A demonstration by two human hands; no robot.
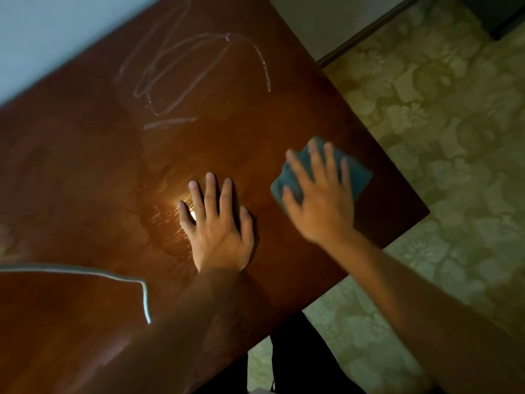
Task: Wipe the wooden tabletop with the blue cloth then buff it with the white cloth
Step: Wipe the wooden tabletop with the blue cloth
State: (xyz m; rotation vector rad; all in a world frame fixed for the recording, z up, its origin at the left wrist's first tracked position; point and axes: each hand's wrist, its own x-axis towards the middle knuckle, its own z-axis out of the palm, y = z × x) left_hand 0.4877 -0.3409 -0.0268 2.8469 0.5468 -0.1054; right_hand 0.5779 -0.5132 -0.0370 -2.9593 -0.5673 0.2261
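The dark reddish wooden tabletop (85,180) fills most of the view. A folded blue cloth (356,173) lies flat near the table's right corner. My right hand (321,194) presses down on it with fingers spread, blurred by motion. My left hand (216,223) rests flat on the bare wood to the left of the cloth, fingers apart, holding nothing. Pale wet streaks (181,75) curl across the far part of the table, and another streak (113,277) runs along the near left. No white cloth is in view.
A bright light reflection (191,213) glints beside my left hand. Patterned pale green carpet (440,123) lies to the right of the table. A light wall (42,32) runs behind it. My dark trouser legs (298,359) show below the table's near edge.
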